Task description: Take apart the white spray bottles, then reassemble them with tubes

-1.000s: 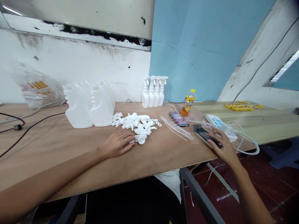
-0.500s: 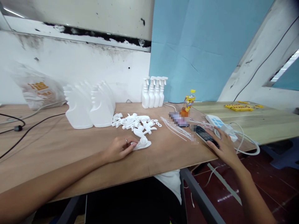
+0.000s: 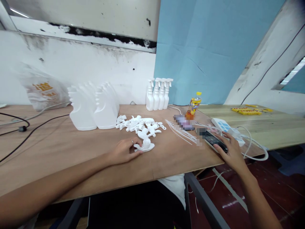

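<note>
My left hand (image 3: 125, 149) rests on the table, thumb and fingers closed round the near end of a white plastic spray-head part (image 3: 147, 145). Just beyond it lies a heap of loose white trigger and nozzle parts (image 3: 140, 123), with several small white rings (image 3: 163, 127) at its right side. At the table's right front edge, my right hand (image 3: 230, 149) holds a dark-screened phone (image 3: 215, 140), the thumb along its near side and the fingers over its far side. Thin white tubes (image 3: 179, 131) lie between the heap and the phone.
Empty-looking white bottles (image 3: 105, 111) stand at the left, and several assembled spray bottles (image 3: 156, 98) at the back. A drink bottle (image 3: 194, 106), a blurred second phone (image 3: 184, 123) and a power strip (image 3: 220, 124) with looped cables are on the right. Behind the bottles sits a plastic bag (image 3: 45, 92).
My left fingers have shifted on the white part, which has turned a little. My right hand has closed in on the phone's end and the phone is slightly raised or turned. The view has moved slightly.
</note>
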A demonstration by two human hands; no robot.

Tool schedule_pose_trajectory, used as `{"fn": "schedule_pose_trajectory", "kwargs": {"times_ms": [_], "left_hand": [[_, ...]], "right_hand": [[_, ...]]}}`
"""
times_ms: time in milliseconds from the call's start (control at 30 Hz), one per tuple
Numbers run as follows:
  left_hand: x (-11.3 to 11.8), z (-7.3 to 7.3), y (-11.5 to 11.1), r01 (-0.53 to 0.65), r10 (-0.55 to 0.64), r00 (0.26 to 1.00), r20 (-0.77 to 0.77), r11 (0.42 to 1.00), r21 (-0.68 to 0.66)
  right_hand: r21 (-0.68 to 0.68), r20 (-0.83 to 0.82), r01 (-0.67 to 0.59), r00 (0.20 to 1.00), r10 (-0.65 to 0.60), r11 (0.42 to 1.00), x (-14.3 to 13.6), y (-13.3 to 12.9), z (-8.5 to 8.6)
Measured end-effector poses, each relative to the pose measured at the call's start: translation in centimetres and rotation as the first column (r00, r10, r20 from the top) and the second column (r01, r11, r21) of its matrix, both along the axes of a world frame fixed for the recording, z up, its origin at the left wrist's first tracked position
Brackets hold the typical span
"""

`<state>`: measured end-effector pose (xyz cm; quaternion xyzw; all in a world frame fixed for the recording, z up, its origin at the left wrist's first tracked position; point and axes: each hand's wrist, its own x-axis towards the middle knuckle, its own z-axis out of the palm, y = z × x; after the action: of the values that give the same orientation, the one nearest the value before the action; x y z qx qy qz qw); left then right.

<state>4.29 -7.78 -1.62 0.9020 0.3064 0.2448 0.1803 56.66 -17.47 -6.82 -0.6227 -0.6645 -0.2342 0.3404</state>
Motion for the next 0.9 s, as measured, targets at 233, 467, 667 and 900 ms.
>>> {"fn": "schedule_pose_trajectory", "kwargs": {"times_ms": [233, 467, 667, 900], "left_hand": [[0.1, 0.0, 0.0, 0.017, -0.015, 0.999, 0.043, 0.999, -0.038], [0.3, 0.3, -0.4, 0.066, -0.066, 0.997, 0.04, 0.998, 0.006], [0.3, 0.1, -0.3, 0.067, -0.068, 0.997, 0.047, 0.998, 0.023], [0.1, -0.2, -0.2, 0.072, -0.073, 0.996, 0.044, 0.997, 0.011]], "right_hand": [[0.358, -0.133, 0.007, 0.99, 0.043, 0.934, -0.1, -1.9, -0.2], [0.266, -0.192, 0.036, 0.981, 0.016, 0.963, -0.2, -3.0, 0.2], [0.252, -0.233, 0.036, 0.972, 0.024, 0.967, -0.2, -3.1, 0.2], [0.074, -0.201, -0.034, 0.978, 0.048, 0.997, 0.9, -1.6, -0.3]]}}
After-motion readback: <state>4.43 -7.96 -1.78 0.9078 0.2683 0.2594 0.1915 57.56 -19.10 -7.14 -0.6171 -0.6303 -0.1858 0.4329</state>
